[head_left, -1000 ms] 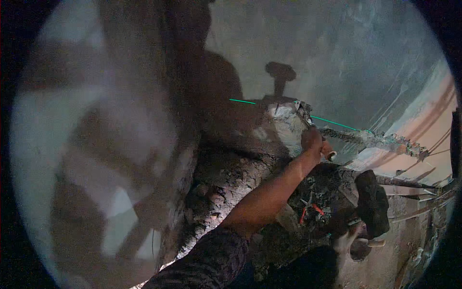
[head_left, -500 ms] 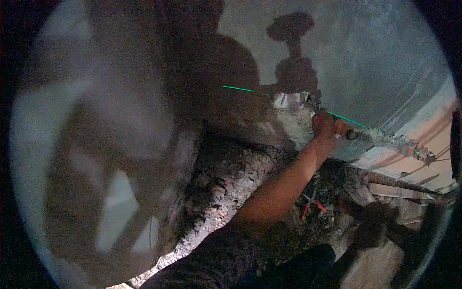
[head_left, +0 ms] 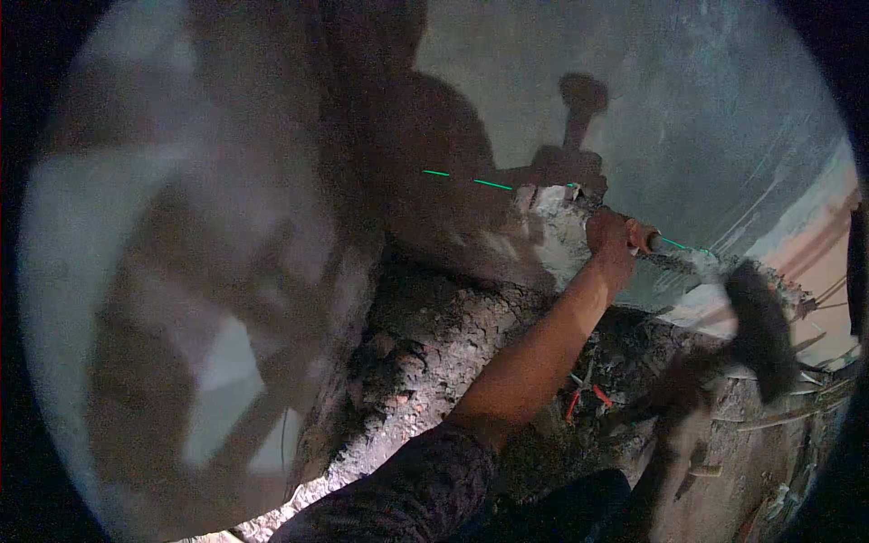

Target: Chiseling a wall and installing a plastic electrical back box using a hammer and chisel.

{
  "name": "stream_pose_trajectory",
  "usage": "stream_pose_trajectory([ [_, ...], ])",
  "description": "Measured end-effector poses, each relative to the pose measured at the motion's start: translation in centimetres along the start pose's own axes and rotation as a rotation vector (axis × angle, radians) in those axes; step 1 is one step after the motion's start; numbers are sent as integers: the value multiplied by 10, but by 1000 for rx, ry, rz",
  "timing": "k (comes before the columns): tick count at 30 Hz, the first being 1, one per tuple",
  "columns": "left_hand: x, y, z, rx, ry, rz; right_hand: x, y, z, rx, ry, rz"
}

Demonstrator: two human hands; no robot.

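Observation:
My left hand (head_left: pixel 608 233) is closed around a chisel (head_left: pixel 646 239) with an orange grip and a dark round struck end that points right. Its tip is hidden by the hand, against the broken edge of the plaster (head_left: pixel 559 206). Lower right, my right hand (head_left: pixel 686 396), blurred by motion, grips a hammer (head_left: pixel 759 333). The dark hammer head is raised to the right of the chisel end, apart from it. A ragged chipped groove (head_left: pixel 783 288) runs along the wall to the right of both hands.
A green light line (head_left: pixel 493 185) crosses the grey wall (head_left: pixel 670 136) along the chipped strip. Red-handled pliers (head_left: pixel 572 404) lie on the rubble (head_left: pixel 412 362) below my left forearm. Shadows fall on the wall. Boards and thin strips (head_left: pixel 778 418) lie at the lower right.
The hammer has swung up and left from the lower right, nearer the chisel end. My left hand stays in about the same place, and the chisel end now shows more toward me.

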State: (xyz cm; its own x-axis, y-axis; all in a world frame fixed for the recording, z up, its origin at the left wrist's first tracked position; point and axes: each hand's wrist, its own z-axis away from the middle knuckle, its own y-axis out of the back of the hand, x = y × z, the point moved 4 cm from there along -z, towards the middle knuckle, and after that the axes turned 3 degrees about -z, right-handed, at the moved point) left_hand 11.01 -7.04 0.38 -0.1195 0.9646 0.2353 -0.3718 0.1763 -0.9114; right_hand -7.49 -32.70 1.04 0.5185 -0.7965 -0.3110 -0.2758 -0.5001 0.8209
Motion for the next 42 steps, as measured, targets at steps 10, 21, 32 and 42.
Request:
stream_pose_trajectory([
  [10, 0, 14, -11, -28, 32, -154, -49, -30, -47, -335, -140, -573],
  [21, -15, 40, 40, 228, 147, -191, -71, -61, 78, -136, -720, -973],
  [32, -7, 36, 47, 32, 282, -264, 4, -148, 183, 206, -880, -1781],
  [42, -42, 108, 41, 155, 248, -495, -31, -141, 180, -25, -483, -1104],
])
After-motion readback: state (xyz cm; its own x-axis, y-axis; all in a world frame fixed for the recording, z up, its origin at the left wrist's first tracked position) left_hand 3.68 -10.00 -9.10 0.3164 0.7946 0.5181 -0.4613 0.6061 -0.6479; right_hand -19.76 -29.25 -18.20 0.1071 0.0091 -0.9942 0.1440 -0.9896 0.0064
